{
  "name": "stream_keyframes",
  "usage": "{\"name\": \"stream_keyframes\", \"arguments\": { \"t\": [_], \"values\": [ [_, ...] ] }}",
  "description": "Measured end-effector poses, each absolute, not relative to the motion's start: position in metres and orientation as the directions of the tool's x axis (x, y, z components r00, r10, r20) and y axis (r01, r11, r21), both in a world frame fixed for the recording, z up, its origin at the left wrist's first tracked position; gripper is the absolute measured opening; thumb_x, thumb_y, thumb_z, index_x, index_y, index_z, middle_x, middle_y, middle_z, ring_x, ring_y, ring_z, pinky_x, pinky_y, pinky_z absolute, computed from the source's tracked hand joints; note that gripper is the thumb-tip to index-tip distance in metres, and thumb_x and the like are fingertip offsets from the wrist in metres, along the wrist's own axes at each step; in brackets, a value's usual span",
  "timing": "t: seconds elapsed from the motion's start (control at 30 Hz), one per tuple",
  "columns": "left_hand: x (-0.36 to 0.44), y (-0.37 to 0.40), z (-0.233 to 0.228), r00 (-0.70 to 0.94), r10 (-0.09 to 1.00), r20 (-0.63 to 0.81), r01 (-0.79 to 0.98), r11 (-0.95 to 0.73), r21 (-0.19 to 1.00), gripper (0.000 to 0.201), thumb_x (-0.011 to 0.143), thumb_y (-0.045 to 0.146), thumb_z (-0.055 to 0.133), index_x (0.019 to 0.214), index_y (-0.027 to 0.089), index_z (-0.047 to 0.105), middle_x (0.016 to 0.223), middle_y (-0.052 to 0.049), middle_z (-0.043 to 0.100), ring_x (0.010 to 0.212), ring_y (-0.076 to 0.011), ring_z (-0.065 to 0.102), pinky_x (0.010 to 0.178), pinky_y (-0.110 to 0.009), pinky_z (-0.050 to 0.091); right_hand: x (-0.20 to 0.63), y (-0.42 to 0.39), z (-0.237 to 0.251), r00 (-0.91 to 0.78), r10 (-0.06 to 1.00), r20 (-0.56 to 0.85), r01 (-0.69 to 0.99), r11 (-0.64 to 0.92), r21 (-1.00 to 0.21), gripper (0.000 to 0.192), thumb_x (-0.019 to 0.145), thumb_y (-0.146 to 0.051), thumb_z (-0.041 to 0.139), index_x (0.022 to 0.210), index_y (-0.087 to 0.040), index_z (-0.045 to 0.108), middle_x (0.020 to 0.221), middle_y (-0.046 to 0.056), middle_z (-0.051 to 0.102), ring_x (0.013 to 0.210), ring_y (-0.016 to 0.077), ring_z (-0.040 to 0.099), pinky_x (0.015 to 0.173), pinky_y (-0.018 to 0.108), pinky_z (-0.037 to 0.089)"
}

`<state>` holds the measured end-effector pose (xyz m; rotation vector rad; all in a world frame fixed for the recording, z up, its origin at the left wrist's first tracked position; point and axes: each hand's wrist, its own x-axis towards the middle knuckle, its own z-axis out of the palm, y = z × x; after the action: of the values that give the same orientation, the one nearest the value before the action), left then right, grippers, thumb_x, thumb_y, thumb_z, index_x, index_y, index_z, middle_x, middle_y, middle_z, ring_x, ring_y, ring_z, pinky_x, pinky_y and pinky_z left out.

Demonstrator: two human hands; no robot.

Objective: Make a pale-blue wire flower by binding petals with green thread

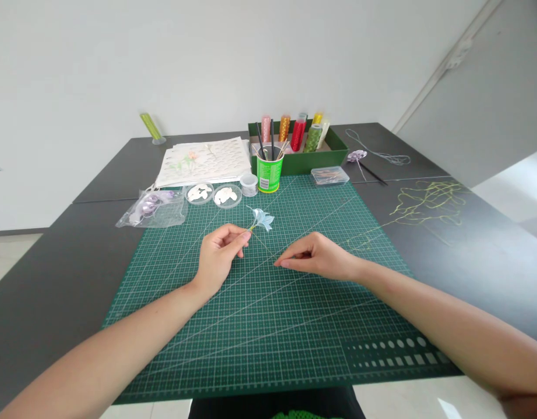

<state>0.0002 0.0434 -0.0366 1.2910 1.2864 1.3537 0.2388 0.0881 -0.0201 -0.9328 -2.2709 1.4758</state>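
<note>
Over the middle of the green cutting mat [251, 337], my left hand [220, 250] pinches the stem of a small pale blue artificial flower [262, 219] between thumb and forefinger. The petals point up and to the right, beyond the fingertips. A fine thread stretches from the stem down to my right hand [314, 255]. My right thumb and forefinger are pressed together on that thread, low over the mat. A loose tangle of yellow-green thread [430, 201] lies on the table to the right, with strands trailing towards my right hand.
Behind the mat stand a green tin [269, 176] of sticks and a green box [314, 166] with several thread spools. Two dishes of white pieces [200, 192], paper sheets [202, 160] and a clear bag [157, 208] are at left. A clear case [329, 176] and purple flower [356, 156] lie right.
</note>
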Motion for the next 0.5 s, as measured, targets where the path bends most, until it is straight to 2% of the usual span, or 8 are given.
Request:
{"name": "stream_keyframes", "arguments": {
  "t": [0.2, 0.3, 0.5],
  "values": [
    [-0.001, 0.044, -0.035, -0.091, 0.989, 0.117, 0.194, -0.097, 0.976, 0.020, 0.084, 0.035, 0.073, 0.073, 0.019, 0.071, 0.053, 0.005, 0.053, 0.046, -0.0077, 0.042, 0.047, -0.022, 0.033, 0.239, 0.082, -0.006, -0.795, 0.601, -0.082, 0.290, 0.258, -0.922, 0.036, 0.090, -0.045, 0.068, 0.100, -0.014, 0.082, 0.070, 0.005, 0.071, 0.050, 0.0076, 0.040, 0.046, 0.023, 0.026],
    [0.000, 0.041, -0.033, -0.067, 0.991, 0.120, 0.199, -0.104, 0.974, 0.022, 0.083, 0.036, 0.073, 0.071, 0.018, 0.071, 0.051, 0.005, 0.048, 0.048, -0.0084, 0.038, 0.049, -0.022, 0.031, 0.239, 0.079, 0.002, -0.801, 0.596, -0.046, 0.225, 0.229, -0.947, 0.034, 0.090, -0.044, 0.069, 0.100, -0.014, 0.082, 0.062, 0.003, 0.066, 0.049, 0.0070, 0.035, 0.045, 0.024, 0.024],
    [0.007, 0.035, -0.030, 0.067, 0.996, 0.050, 0.176, -0.061, 0.982, 0.023, 0.081, 0.037, 0.072, 0.069, 0.018, 0.068, 0.048, 0.007, 0.041, 0.045, -0.0080, 0.032, 0.046, -0.022, 0.026, 0.240, 0.074, 0.012, -0.782, 0.622, 0.025, 0.102, 0.168, -0.981, 0.029, 0.088, -0.038, 0.072, 0.097, -0.012, 0.082, 0.063, 0.003, 0.066, 0.051, 0.0067, 0.035, 0.045, 0.023, 0.026]
  ]
}}
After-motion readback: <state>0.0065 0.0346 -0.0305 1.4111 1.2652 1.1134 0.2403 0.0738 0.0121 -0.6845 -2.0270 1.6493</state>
